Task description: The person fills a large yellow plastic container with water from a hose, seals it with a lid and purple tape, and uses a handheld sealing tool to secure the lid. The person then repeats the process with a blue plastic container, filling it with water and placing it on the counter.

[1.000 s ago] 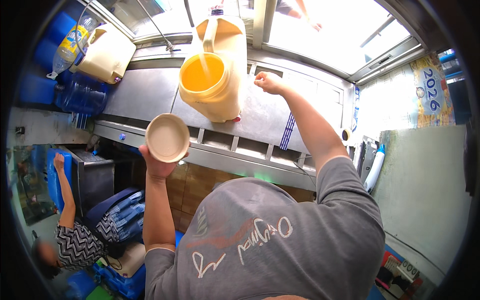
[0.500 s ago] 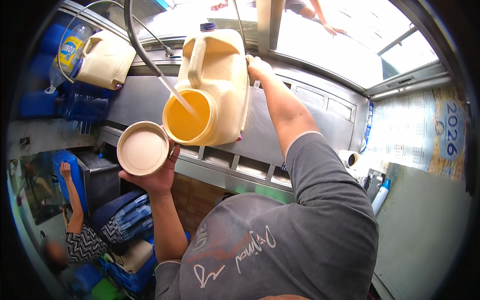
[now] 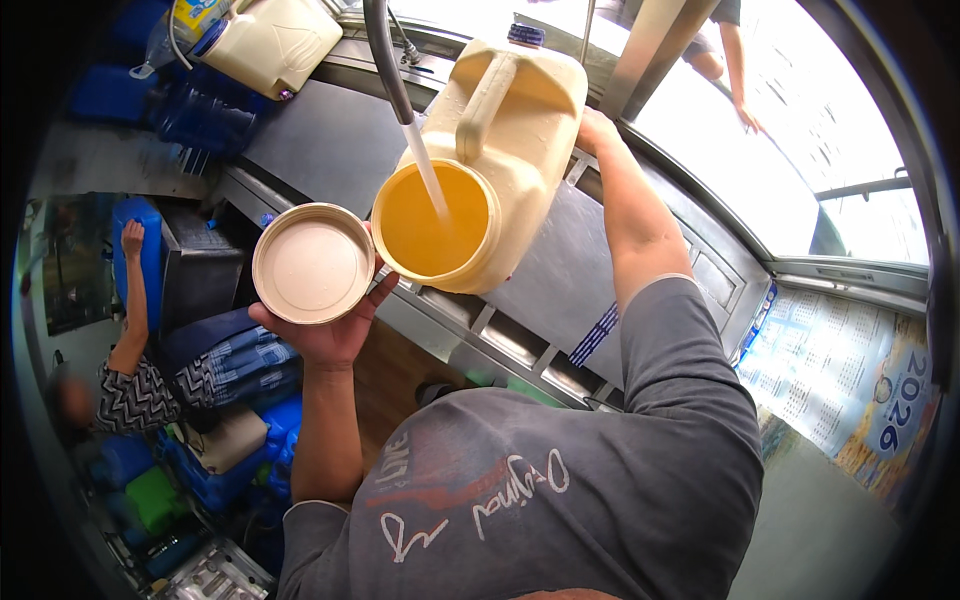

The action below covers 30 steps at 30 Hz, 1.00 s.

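At twelve o'clock a large cream-coloured plastic jug with a moulded top handle [image 3: 520, 190] stands on the stainless-steel counter [image 3: 300, 125], its wide round mouth, yellow-orange within, turned up toward the view at about eleven o'clock. A grey flexible hose [image 3: 388, 75] comes down from the top edge just before twelve, and a whitish streak runs from its end into that mouth; whether it is water or a clear tube I cannot tell. Between nine and ten o'clock the left hand [image 3: 328, 340] grips a round beige plastic lid with a raised rim [image 3: 312, 262], thumb and fingers curled about it from below, hollow side showing. The lid sits just beside the mouth; whether the two touch is unclear. At one o'clock the right hand [image 3: 597, 130] is against the jug's far side, its fingers largely hidden, so I cannot tell whether they are gripping. A small dark-blue ribbed cap [image 3: 526, 36] tops the jug near twelve. Toward eleven lies a second cream plastic jug [image 3: 275, 50], with translucent blue plastic bottles [image 3: 205, 110] beside it at ten. Near half past eight a co-worker in a black-and-white zigzag top [image 3: 135, 395] rests a hand on an upright blue plastic container [image 3: 140, 275]. A printed paper calendar [image 3: 815, 370] hangs between three and four.
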Motion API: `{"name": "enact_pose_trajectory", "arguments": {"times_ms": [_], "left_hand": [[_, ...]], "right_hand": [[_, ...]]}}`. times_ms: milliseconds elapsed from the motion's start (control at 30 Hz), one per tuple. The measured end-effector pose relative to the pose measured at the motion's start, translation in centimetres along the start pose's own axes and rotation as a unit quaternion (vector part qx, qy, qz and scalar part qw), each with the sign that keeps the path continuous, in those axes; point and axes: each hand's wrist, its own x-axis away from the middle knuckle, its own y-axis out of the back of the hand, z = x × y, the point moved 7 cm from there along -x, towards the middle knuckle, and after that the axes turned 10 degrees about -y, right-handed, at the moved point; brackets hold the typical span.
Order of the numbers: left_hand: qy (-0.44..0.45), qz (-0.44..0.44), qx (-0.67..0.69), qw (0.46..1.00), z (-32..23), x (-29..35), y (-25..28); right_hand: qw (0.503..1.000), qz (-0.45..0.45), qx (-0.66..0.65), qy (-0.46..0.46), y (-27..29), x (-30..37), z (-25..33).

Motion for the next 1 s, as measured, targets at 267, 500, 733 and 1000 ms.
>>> {"name": "enact_pose_trajectory", "arguments": {"times_ms": [267, 500, 733, 1000], "left_hand": [[-0.006, -0.004, -0.041, 0.999, -0.5, -0.6, -0.4], [-0.011, -0.024, -0.093, 0.995, -0.8, -1.6, -0.5], [-0.013, -0.016, -0.127, 0.992, -0.9, -1.4, -0.7], [-0.026, -0.029, -0.135, 0.990, -1.1, 0.0, -0.7]], "right_hand": [[0.997, -0.006, 0.028, -0.065, 1.5, 1.0, 0.9], [0.899, -0.196, -0.382, 0.083, 10.7, 1.2, 3.4], [0.954, -0.061, -0.048, 0.290, 19.9, 3.6, 14.7], [0.961, -0.053, 0.044, 0.268, 19.7, 3.2, 16.9]]}}
